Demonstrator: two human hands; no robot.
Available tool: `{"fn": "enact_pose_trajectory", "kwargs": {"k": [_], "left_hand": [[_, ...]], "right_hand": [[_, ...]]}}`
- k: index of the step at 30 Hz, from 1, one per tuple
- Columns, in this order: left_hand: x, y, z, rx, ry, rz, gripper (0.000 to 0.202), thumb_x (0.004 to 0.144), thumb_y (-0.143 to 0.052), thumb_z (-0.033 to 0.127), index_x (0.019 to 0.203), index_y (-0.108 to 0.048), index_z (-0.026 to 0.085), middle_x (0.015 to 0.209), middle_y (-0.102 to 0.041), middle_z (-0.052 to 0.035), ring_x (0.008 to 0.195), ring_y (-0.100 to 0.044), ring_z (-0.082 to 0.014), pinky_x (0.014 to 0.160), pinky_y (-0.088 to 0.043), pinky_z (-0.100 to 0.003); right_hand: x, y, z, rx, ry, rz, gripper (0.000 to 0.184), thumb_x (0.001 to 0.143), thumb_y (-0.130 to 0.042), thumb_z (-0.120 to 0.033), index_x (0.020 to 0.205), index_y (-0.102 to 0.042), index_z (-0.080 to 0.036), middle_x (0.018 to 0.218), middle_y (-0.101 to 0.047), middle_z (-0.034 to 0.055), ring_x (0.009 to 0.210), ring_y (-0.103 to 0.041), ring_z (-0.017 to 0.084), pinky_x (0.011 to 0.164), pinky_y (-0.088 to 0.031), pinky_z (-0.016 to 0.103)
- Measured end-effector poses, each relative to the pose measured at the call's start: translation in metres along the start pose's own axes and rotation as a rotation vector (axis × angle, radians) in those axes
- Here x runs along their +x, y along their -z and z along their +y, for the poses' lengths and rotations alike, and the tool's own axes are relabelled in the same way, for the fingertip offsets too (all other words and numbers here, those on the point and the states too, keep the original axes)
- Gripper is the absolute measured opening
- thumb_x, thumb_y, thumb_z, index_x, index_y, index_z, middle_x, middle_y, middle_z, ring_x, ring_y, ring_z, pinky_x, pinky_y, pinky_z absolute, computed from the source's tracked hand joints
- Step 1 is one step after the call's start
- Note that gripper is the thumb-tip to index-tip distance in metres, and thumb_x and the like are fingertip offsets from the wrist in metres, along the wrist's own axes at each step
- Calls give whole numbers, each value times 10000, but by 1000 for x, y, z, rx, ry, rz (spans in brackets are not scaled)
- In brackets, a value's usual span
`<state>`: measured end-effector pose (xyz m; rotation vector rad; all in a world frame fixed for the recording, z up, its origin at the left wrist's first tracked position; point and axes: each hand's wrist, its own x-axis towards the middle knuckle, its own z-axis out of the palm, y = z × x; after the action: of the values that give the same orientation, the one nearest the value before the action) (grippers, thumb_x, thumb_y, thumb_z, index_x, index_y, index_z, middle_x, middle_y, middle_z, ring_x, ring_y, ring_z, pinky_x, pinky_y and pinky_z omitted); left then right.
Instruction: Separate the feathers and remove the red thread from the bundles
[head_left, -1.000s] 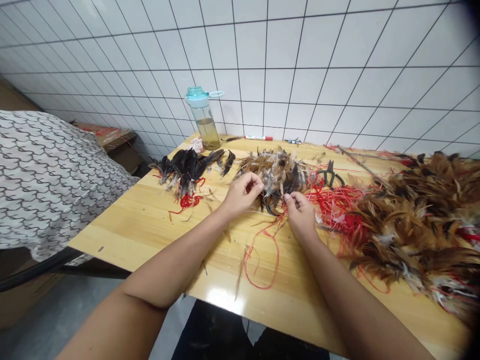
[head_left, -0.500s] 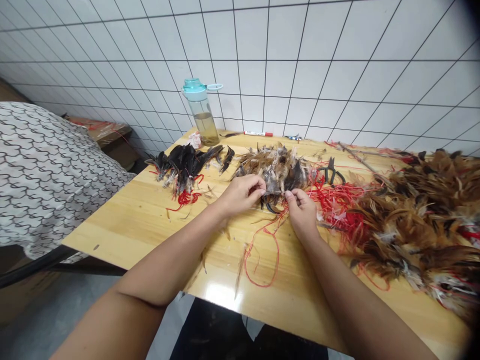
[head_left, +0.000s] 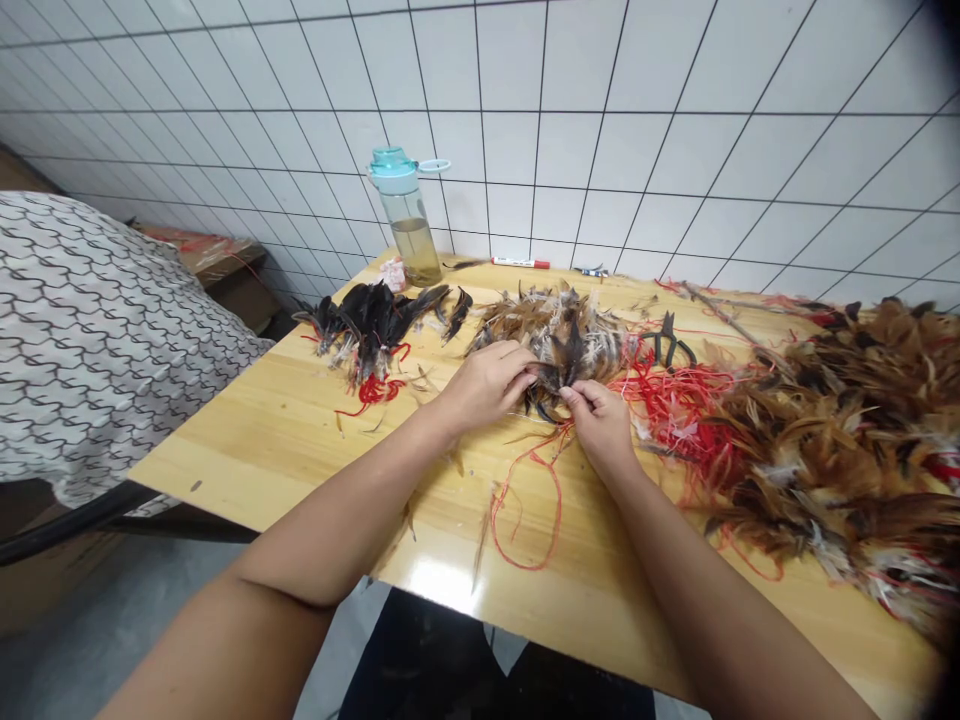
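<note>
My left hand (head_left: 484, 385) and my right hand (head_left: 600, 425) meet over the near edge of a brown feather pile (head_left: 559, 335) in the middle of the wooden table (head_left: 300, 430). Both hands pinch a small bunch of dark and brown feathers (head_left: 551, 380) between thumb and fingertips. A red string (head_left: 536, 500) trails from under my right hand toward the table's front edge in a loop.
A pile of black feathers (head_left: 371, 320) lies to the left, a large heap of brown feathers with red string (head_left: 840, 440) to the right. Black scissors (head_left: 667, 345), a clear bottle with teal lid (head_left: 409, 220) and a red marker (head_left: 520, 263) sit near the tiled wall. Patterned fabric (head_left: 90, 330) lies left.
My hands have closed in on each other and now pinch the same feather bunch. The view has shifted slightly.
</note>
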<state>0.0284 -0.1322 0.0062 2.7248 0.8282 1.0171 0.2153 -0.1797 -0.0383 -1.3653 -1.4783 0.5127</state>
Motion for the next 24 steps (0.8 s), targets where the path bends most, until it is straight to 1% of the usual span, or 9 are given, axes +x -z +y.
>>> {"fn": "enact_pose_trajectory", "kwargs": {"k": [4, 10, 13, 15, 17, 20, 24], "left_hand": [[-1, -4, 2, 15, -22, 30, 165, 925, -432, 218, 919, -588, 162, 863, -627, -81, 822, -563, -169, 780, -446, -298], [-1, -6, 9, 30, -24, 32, 160, 926, -428, 212, 856, -565, 166, 810, -609, -68, 781, -537, -165, 750, -428, -288], [-1, -6, 7, 4, -20, 28, 153, 926, -429, 202, 862, -563, 168, 823, -612, -65, 795, -538, -162, 766, -427, -283], [-2, -6, 3, -9, -2, 40, 148, 927, -431, 204, 888, -570, 170, 846, -617, -66, 821, -543, -163, 783, -428, -283], [-2, -6, -4, -6, 42, 72, 143, 922, -442, 204, 911, -579, 168, 863, -620, -66, 832, -547, -163, 784, -428, -282], [-2, -3, -11, -31, 142, 110, 122, 893, -475, 187, 890, -595, 163, 842, -618, -55, 808, -551, -156, 762, -425, -272], [0, -1, -13, -210, 315, 82, 93, 848, -528, 192, 851, -614, 158, 782, -617, -22, 739, -547, -131, 709, -413, -250]], "right_hand": [[0, -3, 2, 39, -22, -40, 258, 774, -560, -393, 596, -547, -207, 559, -485, -11, 577, -441, 139, 570, -354, 266], [-1, -6, 1, 119, -89, -137, 258, 728, -589, -413, 592, -548, -197, 556, -472, -20, 556, -407, 119, 538, -321, 253], [-2, -6, 0, 173, -135, -143, 285, 733, -587, -440, 599, -517, -198, 535, -408, -39, 531, -365, 108, 518, -296, 247], [-1, -5, 1, 227, -171, -129, 305, 750, -572, -468, 619, -501, -202, 542, -397, -44, 531, -361, 106, 519, -299, 242], [0, -5, 2, 281, -196, -99, 311, 759, -566, -488, 649, -509, -203, 582, -454, -32, 565, -403, 113, 549, -332, 240], [2, -3, 3, 358, -230, -42, 308, 746, -581, -504, 694, -528, -205, 652, -531, -12, 610, -456, 124, 591, -371, 245], [4, -2, 1, 422, -274, 18, 319, 724, -615, -509, 696, -514, -208, 587, -462, -42, 536, -382, 108, 539, -333, 243]]}}
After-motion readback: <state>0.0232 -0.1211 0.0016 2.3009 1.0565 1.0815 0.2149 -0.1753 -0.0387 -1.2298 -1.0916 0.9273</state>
